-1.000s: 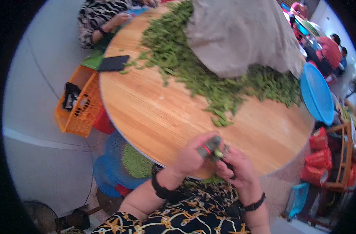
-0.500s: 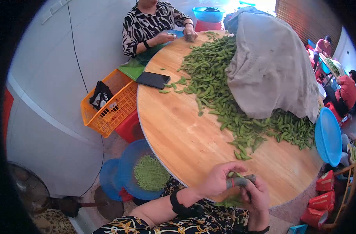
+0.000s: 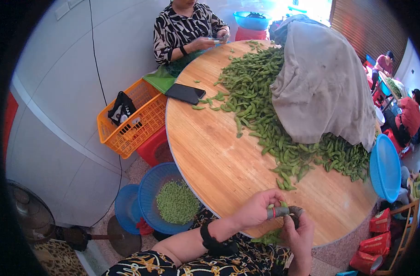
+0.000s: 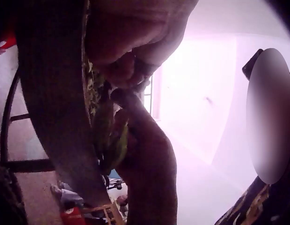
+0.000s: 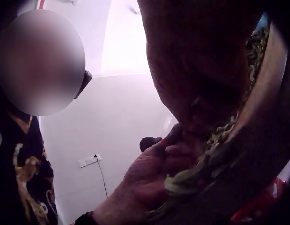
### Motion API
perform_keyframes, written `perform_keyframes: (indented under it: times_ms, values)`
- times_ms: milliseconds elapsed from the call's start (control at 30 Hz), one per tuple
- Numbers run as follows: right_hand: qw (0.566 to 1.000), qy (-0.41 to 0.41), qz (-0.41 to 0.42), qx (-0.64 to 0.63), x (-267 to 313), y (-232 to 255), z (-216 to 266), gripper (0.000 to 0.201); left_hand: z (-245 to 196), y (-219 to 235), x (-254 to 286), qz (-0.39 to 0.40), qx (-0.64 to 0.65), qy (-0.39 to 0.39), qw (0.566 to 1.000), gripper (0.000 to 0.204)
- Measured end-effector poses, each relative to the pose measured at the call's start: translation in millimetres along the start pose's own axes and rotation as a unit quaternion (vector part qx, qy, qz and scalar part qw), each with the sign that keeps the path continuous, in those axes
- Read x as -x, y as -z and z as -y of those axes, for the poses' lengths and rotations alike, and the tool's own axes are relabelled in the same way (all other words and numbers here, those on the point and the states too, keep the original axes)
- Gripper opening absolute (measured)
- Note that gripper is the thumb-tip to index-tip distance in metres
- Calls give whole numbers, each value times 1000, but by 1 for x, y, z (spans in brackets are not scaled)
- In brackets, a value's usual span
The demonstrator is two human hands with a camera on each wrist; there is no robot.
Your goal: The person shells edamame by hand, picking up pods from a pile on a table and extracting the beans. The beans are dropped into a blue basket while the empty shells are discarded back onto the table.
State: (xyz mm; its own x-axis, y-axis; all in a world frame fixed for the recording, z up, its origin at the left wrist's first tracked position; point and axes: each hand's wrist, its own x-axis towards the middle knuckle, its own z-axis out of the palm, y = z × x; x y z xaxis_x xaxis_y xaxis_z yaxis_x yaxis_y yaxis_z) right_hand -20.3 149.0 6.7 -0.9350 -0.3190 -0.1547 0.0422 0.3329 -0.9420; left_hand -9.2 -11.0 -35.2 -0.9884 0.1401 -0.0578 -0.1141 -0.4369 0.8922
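My left hand [image 3: 258, 209] pinches a green soybean pod [image 3: 283, 204] over the near edge of the round wooden table. A grey covering with a red band [image 3: 277, 212] wraps one of its digits. Against it, fingertip to fingertip, my right hand [image 3: 301, 234] is curled, also with a grey finger covering [image 3: 296, 210], and grips at the same pod, mostly hidden by the fingers. Below the hands, several loose pods [image 3: 270, 237] lie at the table's edge. Both wrist views are dark; pods [image 4: 117, 152] show beside the right hand in the left one.
A heap of pods [image 3: 251, 96] partly under a grey cloth [image 3: 322, 87] covers the far table [image 3: 210, 152]. A phone [image 3: 186, 93] lies at the left rim. Shelled beans [image 3: 177, 202] fill a blue basket [image 3: 150, 181] below. A blue basin [image 3: 385, 168] leans right; another person [image 3: 187, 32] sits opposite.
The head view has tipped up, so the table and heap sit lower. A pod showed between the separated hands a second ago; now the fingertips meet. Since half a second ago, the hands have barely moved.
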Motion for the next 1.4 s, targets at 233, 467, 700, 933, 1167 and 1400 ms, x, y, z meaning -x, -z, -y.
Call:
perform_keyframes:
  times_ms: [233,467,700,933,1167,1400]
  values:
    - [993,57,-62,79,4,4,5,6,-5,0,1,38,132,96,986,25]
    - [995,61,-41,74,4,7,-14,7,8,1,-2,31,77,28,996,22]
    - [999,-32,4,-9,0,2,-8,9,-1,-2,1,-5,65,-26,998,16]
    - [981,-63,144,-117,-2,5,5,19,-4,0,3,-64,4,-26,998,10]
    - [961,-94,189,-180,-7,10,10,16,-6,0,2,-61,-32,-36,997,6]
    - [974,-82,144,-152,-10,2,-2,14,2,1,2,-16,-61,-51,997,10]
